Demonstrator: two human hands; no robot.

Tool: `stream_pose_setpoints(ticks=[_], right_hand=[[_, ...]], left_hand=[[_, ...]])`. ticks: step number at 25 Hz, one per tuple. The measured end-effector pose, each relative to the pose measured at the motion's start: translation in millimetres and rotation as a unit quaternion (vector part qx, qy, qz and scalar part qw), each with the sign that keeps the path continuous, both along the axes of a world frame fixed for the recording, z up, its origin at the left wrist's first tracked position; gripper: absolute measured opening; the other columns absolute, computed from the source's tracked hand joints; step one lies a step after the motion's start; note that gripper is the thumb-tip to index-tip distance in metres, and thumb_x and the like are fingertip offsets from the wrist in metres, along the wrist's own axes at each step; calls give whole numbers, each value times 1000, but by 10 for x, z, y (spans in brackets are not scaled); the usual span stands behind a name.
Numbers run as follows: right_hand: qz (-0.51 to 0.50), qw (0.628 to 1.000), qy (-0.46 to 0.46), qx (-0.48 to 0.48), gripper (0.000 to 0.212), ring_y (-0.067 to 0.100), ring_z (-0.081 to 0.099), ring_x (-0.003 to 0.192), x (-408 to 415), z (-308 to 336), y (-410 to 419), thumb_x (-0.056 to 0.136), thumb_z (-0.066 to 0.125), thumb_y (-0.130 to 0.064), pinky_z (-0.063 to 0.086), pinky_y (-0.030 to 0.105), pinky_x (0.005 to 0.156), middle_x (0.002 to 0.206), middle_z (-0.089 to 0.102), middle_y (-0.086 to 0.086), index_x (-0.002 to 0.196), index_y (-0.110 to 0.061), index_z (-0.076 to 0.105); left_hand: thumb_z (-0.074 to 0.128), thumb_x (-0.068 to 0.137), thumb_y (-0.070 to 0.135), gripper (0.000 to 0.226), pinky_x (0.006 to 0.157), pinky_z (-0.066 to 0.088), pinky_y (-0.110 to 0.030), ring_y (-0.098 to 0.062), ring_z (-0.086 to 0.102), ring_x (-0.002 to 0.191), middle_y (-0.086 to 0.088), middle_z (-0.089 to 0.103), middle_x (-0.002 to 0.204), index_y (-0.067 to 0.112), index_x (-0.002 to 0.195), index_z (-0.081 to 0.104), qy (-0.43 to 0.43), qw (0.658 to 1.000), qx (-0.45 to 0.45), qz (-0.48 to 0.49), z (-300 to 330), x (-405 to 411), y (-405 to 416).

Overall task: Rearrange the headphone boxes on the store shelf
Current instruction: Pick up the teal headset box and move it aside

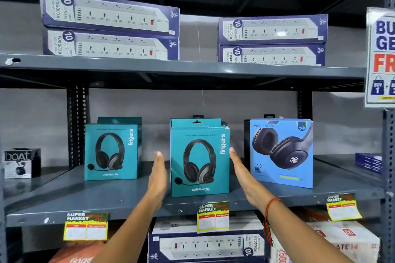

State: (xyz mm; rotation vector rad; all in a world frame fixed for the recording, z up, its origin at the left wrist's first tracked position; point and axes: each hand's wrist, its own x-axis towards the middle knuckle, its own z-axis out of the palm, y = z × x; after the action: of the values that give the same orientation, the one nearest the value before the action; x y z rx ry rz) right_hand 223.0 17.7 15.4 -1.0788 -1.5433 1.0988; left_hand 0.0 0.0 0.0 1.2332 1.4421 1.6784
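Three headphone boxes stand upright on the grey middle shelf (119, 196). A teal "fingers" box (112, 151) is on the left, another teal "fingers" box (199, 160) is in the middle near the front edge, and a light blue Zebronics box (281, 153) is on the right. Behind each teal box another teal box shows. My left hand (158, 175) is flat and open, a small gap left of the middle box. My right hand (241, 173) is flat and open at that box's right side, fingertips at its edge. Neither hand grips anything.
A black "boat" box (21, 163) sits at the far left of the shelf, dark blue boxes (367, 162) at the far right. Power strip boxes (109, 25) are stacked on the upper shelf. Yellow price tags (212, 216) hang from the shelf edge. A promo sign (381, 57) hangs at right.
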Motion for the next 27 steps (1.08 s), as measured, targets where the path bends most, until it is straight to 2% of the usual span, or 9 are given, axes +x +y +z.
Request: stream_pose_setpoints(ticks=[3,5,9,12,16,18,21,23,27], right_hand=[[43,998,34,2,47,6,32,130,-78,4,-32,96,19,-71,11,47,122,163,31,-7,140,-56,28],[40,998,37,10,44,6,35,126,-96,24,-96,96,21,-70,18,44,119,162,34,-6,137,-56,30],[9,999,19,50,49,8,43,122,3,327,-297,84,23,-82,32,34,102,154,45,-3,119,-58,47],[-17,998,4,65,104,19,57,117,136,670,-417,59,30,-97,43,40,100,130,64,2,131,-29,61],[-11,996,15,85,76,2,63,87,124,854,-546,64,29,-94,51,38,89,84,68,-18,89,-35,69],[-9,997,4,81,79,5,65,94,28,785,-557,72,28,-90,53,34,85,95,72,-14,107,-31,69],[17,997,5,78,80,16,58,124,-234,634,-554,82,30,-82,47,34,96,132,59,-7,138,-30,56],[60,995,4,85,51,-1,57,108,-520,541,-550,80,31,-81,44,23,88,114,54,-23,116,-54,55],[140,987,-18,72,27,-7,49,100,-1213,400,-432,76,34,-83,41,15,87,97,46,-44,100,-71,40]], left_hand=[[11,100,66,54,87,56,-21,3,69,98,1,63,136,48,124,55,-29,995,-8,-97,-34,87,-15],[9,100,65,49,54,53,-7,12,71,64,11,67,105,50,104,56,-49,992,-3,-113,0,138,-66],[3,96,73,82,91,54,-30,-16,71,103,2,81,107,32,122,70,-52,993,20,-103,278,45,-174],[2,89,81,86,76,52,-30,-15,71,91,11,82,71,35,90,75,-30,997,20,-74,615,-80,-291],[9,59,97,116,112,45,-52,-36,65,123,-16,76,121,25,120,76,-5,999,15,-39,746,-146,-445],[9,60,97,117,97,55,-44,-29,70,109,-14,77,119,27,127,73,0,1000,11,-27,683,-217,-495],[11,71,93,90,78,52,-31,-16,71,99,7,83,93,44,100,81,-22,999,28,-11,540,-445,-568],[12,81,88,78,87,53,-31,-12,71,103,12,82,94,47,96,77,-47,998,47,14,445,-687,-609],[15,89,81,71,63,51,-18,-1,71,81,15,78,92,41,116,67,-97,990,82,61,327,-1292,-643]])
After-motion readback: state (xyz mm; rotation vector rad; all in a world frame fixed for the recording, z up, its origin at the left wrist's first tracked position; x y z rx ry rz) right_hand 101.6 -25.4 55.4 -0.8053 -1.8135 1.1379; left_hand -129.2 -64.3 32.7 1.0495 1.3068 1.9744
